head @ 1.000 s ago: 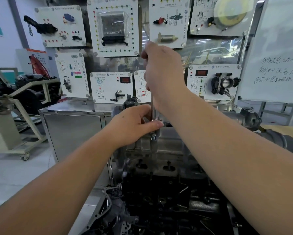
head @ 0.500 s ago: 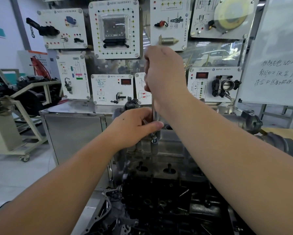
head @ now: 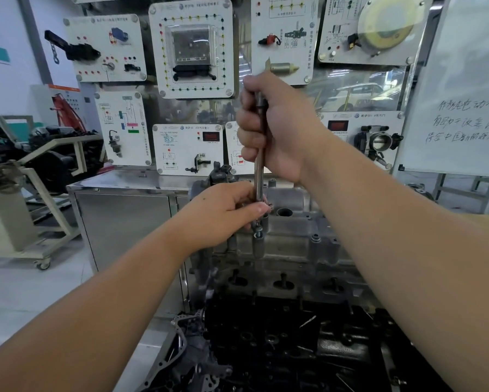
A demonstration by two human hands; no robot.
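Observation:
A long thin metal tool (head: 259, 176) stands nearly upright over the grey engine head (head: 297, 244). My right hand (head: 271, 125) grips its upper part in a fist. My left hand (head: 226, 213) pinches its lower shaft just above the socket end (head: 258, 241), which sits at the head's top edge. The tool's top end is hidden inside my right fist. Below the head lies the dark engine block (head: 280, 343).
A board of white training panels (head: 192, 49) with mounted car parts fills the wall behind. A steel cabinet (head: 124, 222) stands to the left of the engine, a wheeled engine stand (head: 25, 210) further left. A whiteboard (head: 464, 89) with writing is at right.
My hands keep the same hold on the tool. The view has tilted up slightly, so the panels and hands sit a little lower in frame.

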